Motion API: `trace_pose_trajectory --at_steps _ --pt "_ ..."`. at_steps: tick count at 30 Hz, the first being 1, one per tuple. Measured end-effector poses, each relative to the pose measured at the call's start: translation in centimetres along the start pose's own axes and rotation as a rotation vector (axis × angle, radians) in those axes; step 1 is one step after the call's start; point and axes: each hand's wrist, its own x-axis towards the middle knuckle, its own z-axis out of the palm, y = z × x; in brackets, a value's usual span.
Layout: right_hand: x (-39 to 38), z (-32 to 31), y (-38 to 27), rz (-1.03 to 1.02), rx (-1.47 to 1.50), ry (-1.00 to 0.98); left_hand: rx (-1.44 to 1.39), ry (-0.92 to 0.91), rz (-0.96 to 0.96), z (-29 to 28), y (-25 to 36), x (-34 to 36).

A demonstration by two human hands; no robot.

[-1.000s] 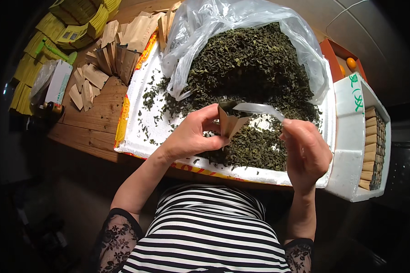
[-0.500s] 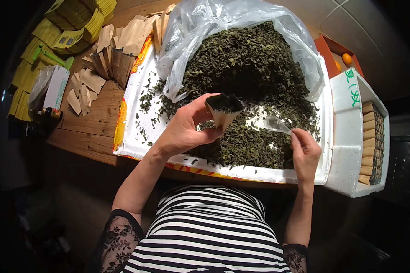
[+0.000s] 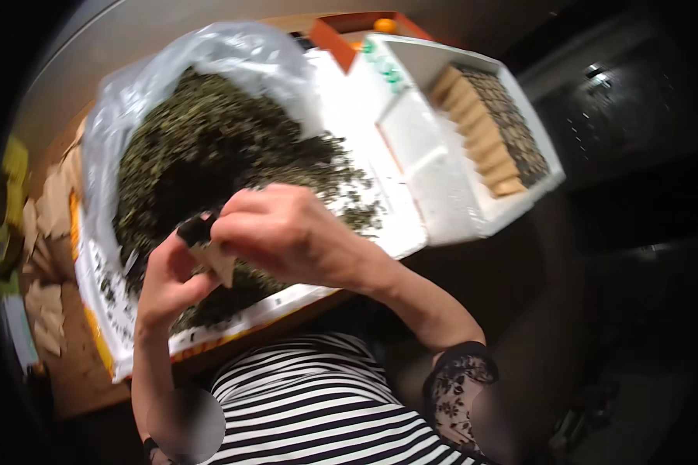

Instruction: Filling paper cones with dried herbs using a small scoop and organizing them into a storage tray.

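Note:
A small brown paper bag (image 3: 219, 264) with a black upper part is up in front of me, over the tray. My left hand (image 3: 167, 280) is closed around its side, thumb nearest me. My right hand (image 3: 281, 232) reaches across from the right, its fingers closed at the bag's upper edge; its fingertips are partly hidden. Behind both hands, dark green dried leaves, probably tea (image 3: 209, 116), lie heaped in a clear plastic bag (image 3: 105, 147). More loose leaves are scattered over the white foam tray (image 3: 407, 225). No spoon shows in either hand.
To the right, a white foam box (image 3: 430, 167) holds rows of brown paper bags (image 3: 481, 143). Behind it stands an orange-red box (image 3: 335, 43) with an orange fruit (image 3: 385, 25). Flat paper bags (image 3: 46, 310) lie on the wooden table (image 3: 77, 380) at left, beside yellow packaging (image 3: 12, 182).
The view has swung right. My right hand has moved from the leaves to the paper bag, and the clear spoon it held is out of sight. My left hand still holds the bag.

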Motion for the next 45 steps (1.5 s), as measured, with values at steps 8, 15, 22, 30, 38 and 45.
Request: trace_pose_trajectory --at_steps 8,15,22,30,38,45 --pt "-3.1 -7.4 -0.7 0.202 0.069 0.074 0.08 -0.141 0.057 3.2 0.9 2.6" --pt "-4.5 -21.4 1.2 0.644 -0.243 0.554 0.182 -0.012 0.046 0.4 1.9 1.0" --pt "-7.0 -28.1 16.9 0.846 -0.617 0.372 0.129 0.228 0.09 -1.9 2.0 -1.7" --pt "-7.9 -27.4 27.7 0.882 -0.89 0.198 0.146 0.396 0.058 -3.4 2.4 -4.1" --pt "-7.9 -27.1 31.1 0.845 -0.977 0.192 0.134 0.416 0.04 -3.4 2.0 -3.6" --pt "-7.6 -28.2 31.2 0.904 -0.92 0.108 0.181 0.412 0.032 -3.4 1.8 -3.5"
